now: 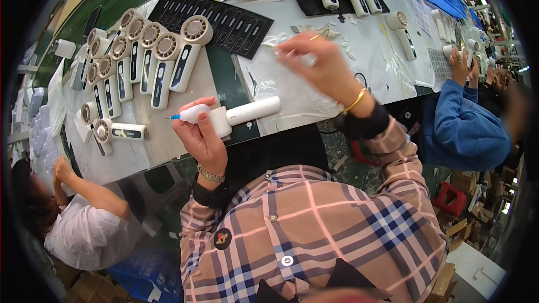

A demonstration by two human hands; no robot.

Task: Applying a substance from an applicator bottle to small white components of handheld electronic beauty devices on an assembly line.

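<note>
Lying close together at the left of our bench, handheld fans are probably grouped to save space. Our left hand closes around a small white bottle, blue needle leftward, and a white device, likely steadying both in one grip. Our right hand hovers apart, blurred; we cannot tell whether it pinches anything. The bottle's contents are hidden, as are those of the cardboard boxes at far right.
</note>
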